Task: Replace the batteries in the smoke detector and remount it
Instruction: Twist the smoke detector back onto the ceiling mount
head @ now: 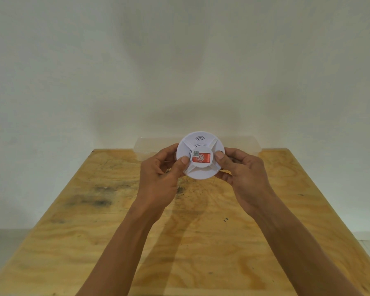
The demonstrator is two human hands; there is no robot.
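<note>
A round white smoke detector (201, 144) is held up above the far part of the wooden table (94, 242), its front face towards me. The face has four raised ribs, curved vent slots and a red sticker with a small code label at its centre. My left hand (160, 174) grips its left rim, thumb on the face. My right hand (244, 174) grips its right rim, thumb next to the sticker. The back of the detector is hidden. No batteries are in view.
A clear plastic box (239, 144) stands at the table's far edge against the pale wall, partly hidden behind the detector and my hands. The plywood top has dark stains left of centre. The table's left and right edges fall away to a grey floor.
</note>
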